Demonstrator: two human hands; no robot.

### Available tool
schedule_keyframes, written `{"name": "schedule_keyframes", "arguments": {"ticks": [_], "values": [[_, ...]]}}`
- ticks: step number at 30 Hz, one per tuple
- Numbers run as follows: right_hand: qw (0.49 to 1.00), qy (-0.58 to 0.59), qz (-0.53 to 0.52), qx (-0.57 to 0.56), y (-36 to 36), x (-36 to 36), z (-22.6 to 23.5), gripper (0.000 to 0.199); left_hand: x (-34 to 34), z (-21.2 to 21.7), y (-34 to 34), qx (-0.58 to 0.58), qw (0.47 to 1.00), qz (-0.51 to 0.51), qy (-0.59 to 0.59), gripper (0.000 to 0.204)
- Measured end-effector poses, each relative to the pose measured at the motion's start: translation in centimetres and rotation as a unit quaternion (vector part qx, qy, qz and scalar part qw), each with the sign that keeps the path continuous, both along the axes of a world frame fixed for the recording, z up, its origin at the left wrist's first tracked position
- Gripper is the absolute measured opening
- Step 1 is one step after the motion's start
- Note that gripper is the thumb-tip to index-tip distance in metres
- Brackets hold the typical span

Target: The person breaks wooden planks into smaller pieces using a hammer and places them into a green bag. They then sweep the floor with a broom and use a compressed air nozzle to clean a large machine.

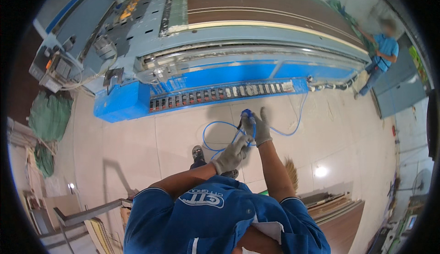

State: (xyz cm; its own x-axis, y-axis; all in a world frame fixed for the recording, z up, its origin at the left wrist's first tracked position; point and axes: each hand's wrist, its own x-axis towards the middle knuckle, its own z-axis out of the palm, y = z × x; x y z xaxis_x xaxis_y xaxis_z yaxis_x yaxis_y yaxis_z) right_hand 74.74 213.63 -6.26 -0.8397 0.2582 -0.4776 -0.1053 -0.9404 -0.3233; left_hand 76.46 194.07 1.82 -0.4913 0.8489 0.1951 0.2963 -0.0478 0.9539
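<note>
Both my hands wear grey work gloves and are in front of my body, above the floor. My right hand [262,129] grips a small blue-topped tool [247,113] that looks like an air blow gun; its lower part is mostly hidden by the glove. One finger of that hand points away from me. Just nearer to me and to the left, my left hand [232,155] has its fingers closed around the thin blue air hose [206,135], near the tool. The hose hangs in loops around my hands. A further stretch runs right, up to the machine.
A long blue and grey machine [220,66] stands ahead, a brown panel [266,6] on its bed and a cable chain along its near side. A person [385,47] stands at its right end. Stacked boards [334,217] and a broom [291,171] are at my right; a metal frame [91,212], left.
</note>
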Motion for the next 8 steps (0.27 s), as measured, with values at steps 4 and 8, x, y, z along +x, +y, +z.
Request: {"name": "schedule_keyframes", "arguments": {"ticks": [4,8], "values": [[0.996,0.044,-0.006,-0.078,1.1,-1.1,0.6,0.062,-0.3,-0.5,-4.2,-0.089,0.993,-0.056,-0.045,0.037],[0.997,0.053,0.051,0.004,1.6,-4.7,0.5,0.059,-3.1,-0.5,-6.2,-0.162,0.975,-0.123,-0.087,0.050]]}}
